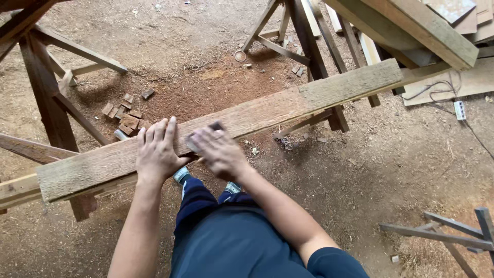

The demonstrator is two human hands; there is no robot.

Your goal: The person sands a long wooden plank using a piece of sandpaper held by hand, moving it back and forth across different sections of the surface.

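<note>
you're mid-pass sanding the plank (247, 121), by the look of it: it lies flat across two wooden sawhorses, the left sawhorse (43, 98) and the far sawhorse (309, 46), running from lower left up to upper right. your left hand (157, 152) is flat and open on the plank face, fingers spread, gripping nothing, just pinning the board down. your right hand (218, 149) is curled over a small dark sanding block (203, 136), pressed onto the plank just beside the left hand; fingers look wrapped around it, but the hand is blurred, so i can't tell how tight the grip is. the plank surface near your hands looks redder than the pale, rough end at upper right, so my read is that a good part of the board is not yet worked. next move, as i judge it, calls for steady downward pressure, strokes along the grain, and the left hand kept clear of the block's path. offcut blocks (126, 116) lie on the sawdust floor (391, 164) beyond the plank, and a power strip (459, 109) with its cable sits well apart at right.
</note>
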